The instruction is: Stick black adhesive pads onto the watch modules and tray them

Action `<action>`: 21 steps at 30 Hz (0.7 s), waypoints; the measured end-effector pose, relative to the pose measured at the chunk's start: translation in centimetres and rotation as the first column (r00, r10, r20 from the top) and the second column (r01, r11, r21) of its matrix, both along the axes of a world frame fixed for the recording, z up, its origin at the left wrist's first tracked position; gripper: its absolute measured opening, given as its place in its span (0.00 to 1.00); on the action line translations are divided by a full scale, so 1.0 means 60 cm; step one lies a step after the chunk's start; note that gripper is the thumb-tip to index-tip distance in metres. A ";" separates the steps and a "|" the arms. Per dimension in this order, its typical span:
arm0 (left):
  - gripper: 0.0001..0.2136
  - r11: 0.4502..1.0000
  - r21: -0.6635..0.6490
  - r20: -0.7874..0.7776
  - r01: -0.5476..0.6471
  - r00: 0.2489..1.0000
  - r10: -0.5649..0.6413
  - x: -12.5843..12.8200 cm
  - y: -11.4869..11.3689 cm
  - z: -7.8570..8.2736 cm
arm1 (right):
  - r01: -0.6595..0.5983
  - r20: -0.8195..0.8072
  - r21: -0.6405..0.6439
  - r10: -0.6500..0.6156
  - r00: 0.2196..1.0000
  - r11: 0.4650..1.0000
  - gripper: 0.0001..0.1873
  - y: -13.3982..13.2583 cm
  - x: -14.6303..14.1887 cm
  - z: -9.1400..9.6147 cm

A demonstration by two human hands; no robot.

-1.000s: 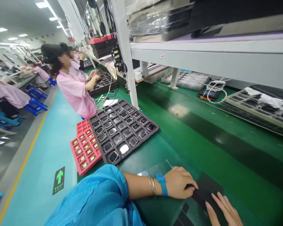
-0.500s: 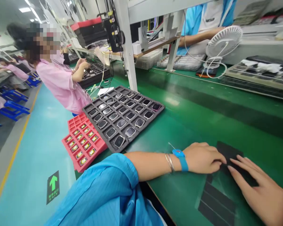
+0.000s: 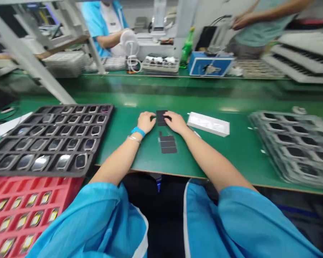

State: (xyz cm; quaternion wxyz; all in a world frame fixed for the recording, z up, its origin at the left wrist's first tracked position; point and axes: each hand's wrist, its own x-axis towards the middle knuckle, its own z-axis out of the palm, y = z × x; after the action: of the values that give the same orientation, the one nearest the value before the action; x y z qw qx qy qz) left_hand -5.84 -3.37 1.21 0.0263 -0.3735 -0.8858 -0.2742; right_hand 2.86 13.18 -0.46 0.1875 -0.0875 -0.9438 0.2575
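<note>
A small black sheet [image 3: 162, 122] lies on the green tabletop in front of me, thin lines running across it. My left hand [image 3: 146, 122] is at its left edge, fingers bent and thumb and forefinger closed in on that edge. From the other side my right hand [image 3: 176, 123] rests on the right edge, its fingers apart and stretched over the sheet. Nearer to me lies a clear film with black strips [image 3: 168, 144], touched by neither hand. A long white box [image 3: 208, 124] is just right of my right hand. Motion blurs the fingertips somewhat.
On the left a black tray [image 3: 97, 152] holds many watch-like pieces, above red trays [image 3: 67, 186] of small parts. Clear trays [image 3: 274, 157] with dark pieces are stacked at right. Behind stand a slanted white post [image 3: 34, 61], a fan [image 3: 129, 43], a green bottle [image 3: 187, 48] and co-workers.
My view has swung right from the aisle to the bench, bringing the white box and right-hand trays into sight. Both hands stay at the black sheet.
</note>
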 end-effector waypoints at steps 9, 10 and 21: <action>0.31 0.991 -0.135 -0.074 -0.005 0.997 -0.005 -0.009 0.012 -0.005 | -0.010 -0.030 0.106 0.013 0.999 0.994 0.14 -0.008 0.013 0.022; 0.32 0.987 -0.163 -0.074 -0.001 0.997 -0.012 -0.010 0.015 -0.006 | -0.005 -0.041 0.124 0.011 0.999 0.992 0.14 -0.009 0.013 0.024; 0.32 0.921 -0.388 -0.049 -0.031 0.999 0.013 -0.003 0.032 0.001 | 0.092 -0.085 0.230 -0.074 0.994 0.969 0.09 -0.022 0.021 0.029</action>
State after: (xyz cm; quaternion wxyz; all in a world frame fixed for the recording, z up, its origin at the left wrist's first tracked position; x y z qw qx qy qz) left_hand -6.03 -1.47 1.27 -0.0250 -0.3675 -0.9259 -0.0841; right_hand 4.12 11.89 1.28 0.2428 -0.0946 -0.9553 0.1399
